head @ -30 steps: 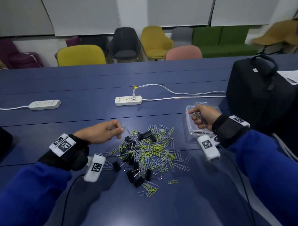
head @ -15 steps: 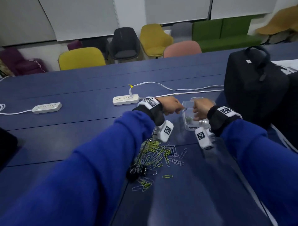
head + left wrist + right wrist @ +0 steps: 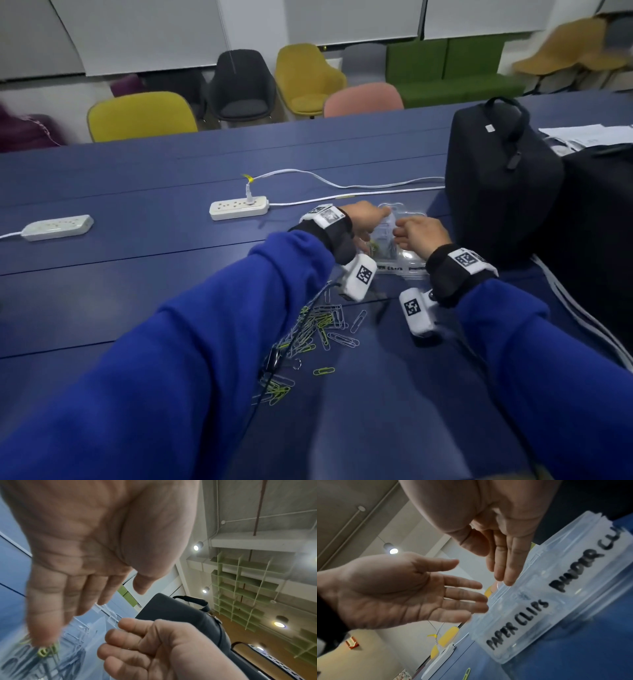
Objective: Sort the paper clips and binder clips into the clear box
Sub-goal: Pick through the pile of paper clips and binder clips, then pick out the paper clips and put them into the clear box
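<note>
The clear box (image 3: 409, 261) stands right of centre on the blue table; its front reads "PAPER CLIPS" and "BINDER CL" in the right wrist view (image 3: 539, 608). My left hand (image 3: 368, 216) hovers over its left compartment, palm open and fingers straight (image 3: 77, 574). Green and silver paper clips (image 3: 45, 653) lie in the box under those fingertips. My right hand (image 3: 419, 234) is over the box's right side, fingers loosely bent (image 3: 154, 649), with nothing seen in them. The pile of paper clips (image 3: 318, 329) and black binder clips (image 3: 274, 356) lies nearer me, partly hidden by my left sleeve.
A black bag (image 3: 500, 178) stands just right of the box. A white power strip (image 3: 238, 207) with its cable lies behind the box and another power strip (image 3: 56, 226) at far left. Papers (image 3: 589, 133) are at the back right. Chairs line the far edge.
My left hand has left the pile, crossed right to the box and opened over it. My right hand has stayed at the box, and the clips it held no longer show.
</note>
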{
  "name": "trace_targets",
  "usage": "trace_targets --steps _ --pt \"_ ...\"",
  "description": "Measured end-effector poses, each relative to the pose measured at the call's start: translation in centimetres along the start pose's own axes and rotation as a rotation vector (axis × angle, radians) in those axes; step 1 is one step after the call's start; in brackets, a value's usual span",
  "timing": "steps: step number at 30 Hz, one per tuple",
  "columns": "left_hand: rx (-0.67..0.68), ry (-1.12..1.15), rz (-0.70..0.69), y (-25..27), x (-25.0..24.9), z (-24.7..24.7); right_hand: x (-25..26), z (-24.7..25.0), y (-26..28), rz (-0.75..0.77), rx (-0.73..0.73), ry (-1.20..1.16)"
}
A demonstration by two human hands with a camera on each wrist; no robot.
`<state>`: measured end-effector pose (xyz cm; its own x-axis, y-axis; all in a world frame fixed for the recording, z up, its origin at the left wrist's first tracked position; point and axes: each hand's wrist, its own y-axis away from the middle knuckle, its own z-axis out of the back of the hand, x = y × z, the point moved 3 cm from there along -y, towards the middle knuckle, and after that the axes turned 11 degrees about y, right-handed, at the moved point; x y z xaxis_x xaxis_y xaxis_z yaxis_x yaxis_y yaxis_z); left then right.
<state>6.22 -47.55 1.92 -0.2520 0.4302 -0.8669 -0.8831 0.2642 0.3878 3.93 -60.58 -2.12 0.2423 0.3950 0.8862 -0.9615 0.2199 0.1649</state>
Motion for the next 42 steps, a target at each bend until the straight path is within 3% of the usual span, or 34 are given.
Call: trace_targets --steps 3,5,8,11,13,21,29,33,38,42 --pt "0.046 -0.018 -0.086 2.5 0.3 2.1 1.3 -0.4 2.0 0.109 -0.067 0.203" --pt "-0.031 -0.188 -0.186 4.5 1.4 4.4 2.3 -1.1 4.0 0.24 -0.069 0.362" --pt "-0.119 -0.494 -0.295 8.2 4.7 8.1 3.0 -3.3 6.7 0.466 0.114 0.475" --pt "-0.048 -0.729 -0.207 11.7 9.3 10.4 2.6 -6.5 8.8 0.64 0.37 0.727" --pt "-0.023 -0.818 -0.158 13.3 11.8 11.0 2.7 -8.4 10.0 0.735 0.455 0.891" --pt "-0.085 -0.899 -0.227 15.1 14.8 12.8 4.0 -13.8 11.3 0.857 0.476 1.138" --pt "-0.115 -0.81 -0.249 15.1 15.5 13.4 4.8 -15.4 11.4 0.896 0.456 1.251" --pt "-0.085 -0.776 -0.26 15.2 15.4 13.4 4.6 -14.7 11.1 0.842 0.437 1.168" --pt "-0.055 -0.782 -0.254 15.1 15.5 13.0 4.5 -12.6 11.0 0.647 0.429 0.904" --pt "-0.038 -0.82 -0.26 14.7 15.4 12.3 3.3 -11.7 10.6 0.274 0.537 0.283"
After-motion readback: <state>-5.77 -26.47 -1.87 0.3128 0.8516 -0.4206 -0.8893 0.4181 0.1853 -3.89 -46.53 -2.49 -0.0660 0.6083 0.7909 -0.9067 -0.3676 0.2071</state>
